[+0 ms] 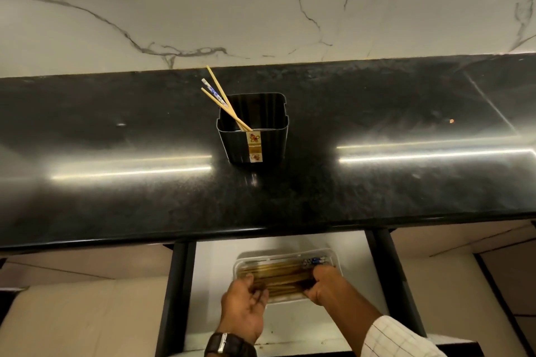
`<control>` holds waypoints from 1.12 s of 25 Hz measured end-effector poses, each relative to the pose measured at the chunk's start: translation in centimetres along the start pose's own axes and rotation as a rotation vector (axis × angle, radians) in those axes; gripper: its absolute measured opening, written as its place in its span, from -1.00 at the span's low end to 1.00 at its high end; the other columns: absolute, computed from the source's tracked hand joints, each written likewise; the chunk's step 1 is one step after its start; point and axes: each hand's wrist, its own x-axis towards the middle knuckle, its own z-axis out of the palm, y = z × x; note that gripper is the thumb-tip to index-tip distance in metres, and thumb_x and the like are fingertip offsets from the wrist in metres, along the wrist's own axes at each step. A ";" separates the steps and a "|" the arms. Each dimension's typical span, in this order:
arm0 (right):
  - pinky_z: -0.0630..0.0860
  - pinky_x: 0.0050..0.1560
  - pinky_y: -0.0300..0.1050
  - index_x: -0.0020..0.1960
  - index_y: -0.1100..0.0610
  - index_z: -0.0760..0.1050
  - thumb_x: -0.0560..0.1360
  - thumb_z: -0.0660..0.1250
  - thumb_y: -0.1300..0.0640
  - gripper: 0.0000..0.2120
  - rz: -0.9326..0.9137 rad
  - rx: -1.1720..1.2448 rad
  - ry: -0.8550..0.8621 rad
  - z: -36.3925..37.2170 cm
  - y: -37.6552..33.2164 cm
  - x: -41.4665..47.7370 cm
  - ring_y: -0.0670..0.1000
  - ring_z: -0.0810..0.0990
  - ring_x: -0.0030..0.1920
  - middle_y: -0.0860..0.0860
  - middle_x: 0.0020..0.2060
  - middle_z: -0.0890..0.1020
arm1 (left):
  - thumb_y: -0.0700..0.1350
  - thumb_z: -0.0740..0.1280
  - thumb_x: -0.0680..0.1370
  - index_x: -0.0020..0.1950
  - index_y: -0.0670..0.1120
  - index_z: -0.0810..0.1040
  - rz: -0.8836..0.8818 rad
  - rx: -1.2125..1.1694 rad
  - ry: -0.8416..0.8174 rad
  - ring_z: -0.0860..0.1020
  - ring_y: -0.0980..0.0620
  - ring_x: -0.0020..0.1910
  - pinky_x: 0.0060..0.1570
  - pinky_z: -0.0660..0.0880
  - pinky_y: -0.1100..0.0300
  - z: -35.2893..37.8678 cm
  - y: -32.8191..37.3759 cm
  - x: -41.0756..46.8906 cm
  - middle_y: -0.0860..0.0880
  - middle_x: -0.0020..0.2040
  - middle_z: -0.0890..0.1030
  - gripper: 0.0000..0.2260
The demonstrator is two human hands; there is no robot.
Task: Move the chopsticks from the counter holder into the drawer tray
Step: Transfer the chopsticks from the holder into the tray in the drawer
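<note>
Both hands are down in the open drawer (214, 269), left hand (245, 303) and right hand (323, 284) pressed around the ends of a chopstick bundle (278, 275) lying crosswise in the tray (333, 258). 3 chopsticks (216, 94) remain, leaning up-left in the holder (255, 136) on the bench (116, 197), straight ahead, above both hands.

Both hands (285, 294) low, fingers curled
</note>
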 end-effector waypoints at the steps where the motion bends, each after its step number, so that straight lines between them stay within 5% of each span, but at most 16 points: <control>1: 0.49 0.28 0.36 0.51 0.23 0.33 0.70 0.14 0.25 -0.62 0.007 0.014 -0.001 0.1 -0.1 -0.3 0.37 0.49 0.35 0.33 0.37 0.49 | -0.25 0.28 0.60 0.33 -0.27 0.44 -0.013 -0.026 0.012 0.50 -0.23 0.29 0.31 0.48 -0.04 0.0 0.4 -0.1 -0.30 0.26 0.50 -0.70; 5: 0.48 0.31 0.34 0.34 0.29 0.42 0.67 0.16 0.27 -0.73 -0.068 0.049 -0.029 1.3 0.5 -5.1 0.41 0.49 0.35 0.40 0.37 0.48 | -0.20 0.30 0.59 0.30 -0.29 0.51 -0.005 -0.088 -0.052 0.59 -0.18 0.02 0.07 0.58 -0.01 0.1 2.0 -1.4 -0.28 0.05 0.59 -0.70; 7: 0.59 0.15 0.20 0.20 0.30 0.50 0.64 0.25 0.24 -0.81 -0.238 0.018 -0.070 2.2 0.5 -10.0 0.36 0.61 0.21 0.40 0.27 0.56 | -0.21 0.29 0.60 0.23 -0.34 0.53 0.143 -0.095 -0.048 0.59 -0.12 -0.20 -0.18 0.60 0.04 1.2 3.2 -3.8 -0.23 -0.16 0.60 -0.74; 10: 0.66 -0.10 -0.05 0.06 0.15 0.63 0.62 0.32 0.16 -0.88 -0.906 -0.135 -0.205 5.2 -2.3 -19.1 0.10 0.73 -0.12 0.13 -0.14 0.76 | -0.14 0.32 0.60 0.04 -0.14 0.62 0.710 0.053 0.003 0.55 -0.02 -0.30 -0.29 0.53 0.10 3.3 6.0 -8.7 -0.16 -0.23 0.61 -0.88; 12: 0.65 -0.16 -0.23 0.01 0.15 0.62 0.61 0.33 0.17 -0.89 -1.465 -0.236 -0.250 9.0 -5.6 -23.0 -0.04 0.73 -0.21 0.06 -0.26 0.73 | -0.12 0.31 0.61 -0.03 -0.04 0.61 1.122 0.206 -0.089 0.58 0.05 -0.27 -0.20 0.53 0.13 4.8 8.5 -11.9 -0.09 -0.22 0.64 -0.91; 14: 0.61 -0.18 -0.36 0.02 0.16 0.61 0.61 0.34 0.18 -0.91 -1.827 -0.420 -0.162 14.1 -9.3 -23.4 -0.13 0.71 -0.25 -0.04 -0.26 0.72 | -0.15 0.29 0.62 0.04 -0.01 0.60 1.446 0.394 -0.136 0.63 0.13 -0.12 -0.07 0.55 0.18 6.6 11.1 -13.1 0.01 -0.11 0.67 -0.90; 15: 0.61 -0.15 -0.34 0.04 0.15 0.61 0.61 0.34 0.18 -0.91 -1.862 -0.617 -0.110 17.1 -11.1 -22.6 -0.15 0.69 -0.23 -0.04 -0.21 0.72 | -0.17 0.27 0.62 0.16 0.00 0.57 1.601 0.526 -0.115 0.62 0.16 0.04 0.05 0.55 0.19 7.7 12.3 -13.1 0.03 0.06 0.67 -0.84; 17: 0.64 -0.03 -0.14 0.11 0.13 0.60 0.61 0.31 0.17 -0.87 -1.653 -1.181 -0.044 22.4 -14.2 -20.0 -0.03 0.69 -0.12 0.04 -0.06 0.73 | -0.21 0.22 0.63 0.47 -0.02 0.38 1.782 0.863 -0.092 0.38 0.10 0.46 0.40 0.37 0.17 9.7 14.3 -12.3 0.03 0.47 0.42 -0.60; 20: 0.59 -0.04 0.03 0.10 0.16 0.57 0.63 0.20 0.13 -0.80 -1.434 -1.586 0.075 26.6 -16.3 -16.6 0.17 0.68 0.00 0.12 0.03 0.70 | -0.28 0.14 0.57 0.63 -0.12 -0.06 1.722 1.321 -0.093 -0.14 0.01 0.62 0.59 -0.02 0.05 10.6 16.0 -10.3 -0.03 0.64 -0.11 -0.33; 24: 0.59 -0.06 0.03 0.08 0.19 0.60 0.58 0.27 0.15 -0.82 -1.353 -1.670 0.067 27.0 -15.8 -14.2 0.21 0.68 0.01 0.17 0.03 0.69 | -0.24 0.09 0.56 0.62 -0.18 -0.13 1.629 1.484 -0.168 -0.17 -0.06 0.62 0.57 0.04 -0.01 9.3 16.6 -7.6 -0.08 0.63 -0.18 -0.34; 28: 0.68 -0.12 0.07 -0.03 0.08 0.58 0.65 0.20 0.11 -0.81 -1.632 -1.219 0.029 25.7 -15.2 -16.8 0.06 0.70 -0.21 0.05 -0.16 0.71 | -0.22 0.14 0.64 0.64 -0.03 -0.06 1.574 1.250 -0.278 -0.11 0.14 0.61 0.56 0.12 0.06 8.9 15.7 -7.0 0.09 0.63 -0.15 -0.38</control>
